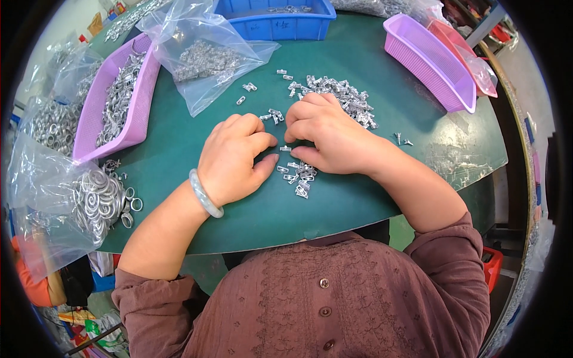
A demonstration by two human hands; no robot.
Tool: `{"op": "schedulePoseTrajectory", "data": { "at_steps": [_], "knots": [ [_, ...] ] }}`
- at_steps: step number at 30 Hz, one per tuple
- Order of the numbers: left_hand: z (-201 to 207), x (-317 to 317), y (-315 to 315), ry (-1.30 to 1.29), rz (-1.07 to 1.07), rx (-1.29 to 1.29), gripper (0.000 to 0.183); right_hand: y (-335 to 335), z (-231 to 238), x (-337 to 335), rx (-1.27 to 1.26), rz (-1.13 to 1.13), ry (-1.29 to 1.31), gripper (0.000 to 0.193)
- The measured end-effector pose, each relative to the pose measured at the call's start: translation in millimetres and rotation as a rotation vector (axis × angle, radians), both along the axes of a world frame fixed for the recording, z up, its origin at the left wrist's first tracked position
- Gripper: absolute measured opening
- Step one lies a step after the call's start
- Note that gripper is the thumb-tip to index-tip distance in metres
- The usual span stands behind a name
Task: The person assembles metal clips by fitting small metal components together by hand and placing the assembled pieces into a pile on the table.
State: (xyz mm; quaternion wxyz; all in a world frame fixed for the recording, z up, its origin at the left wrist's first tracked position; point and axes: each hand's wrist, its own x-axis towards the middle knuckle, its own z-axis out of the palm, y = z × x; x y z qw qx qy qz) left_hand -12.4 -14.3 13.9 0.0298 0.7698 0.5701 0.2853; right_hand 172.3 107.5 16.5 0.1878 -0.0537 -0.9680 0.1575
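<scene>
My left hand (236,158) hovers over the green table with its fingers curled and a gap between thumb and forefinger; nothing shows in that gap. Facing it, my right hand (325,134) is bent, its thumb and forefinger tips apart. A small silver metal piece (285,148) lies between the two hands, close to the right fingertips. Below the right thumb is a little heap of similar metal pieces (303,173). A larger pile of them (349,98) spreads beyond my right hand, partly hidden by it. Several loose ones (274,115) lie ahead of my hands.
Left stands a purple basket (146,110) of metal parts, beside clear bags and a heap of metal rings (98,200). A clear bag of small parts (209,62) and a blue bin (277,28) are at the back. Far right are a purple basket (427,62) and two screws (403,140).
</scene>
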Motion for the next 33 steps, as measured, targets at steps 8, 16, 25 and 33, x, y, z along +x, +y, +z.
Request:
{"op": "schedulePoseTrajectory", "data": {
  "at_steps": [8, 16, 25, 33],
  "knots": [
    [-4.0, 0.4, 1.4, 0.017, -0.009, 0.020, 0.017, -2.3, -8.1, -2.8, 0.052, 0.028, 0.054, 0.006],
    [-8.1, 3.0, 2.4, -0.065, -0.035, 0.033, 0.010, -2.7, -8.0, -4.6, -0.045, 0.019, 0.035, 0.010],
    [-6.3, 2.0, 0.3, -0.024, -0.074, 0.048, 0.012, 7.4, -1.3, -3.7, -0.031, -0.035, 0.066, 0.016],
    [1.5, 0.7, -1.3, -0.049, -0.154, -0.009, 0.011, 6.7, -12.4, -14.6, 0.135, -0.127, 0.062, 0.019]
  ]
}}
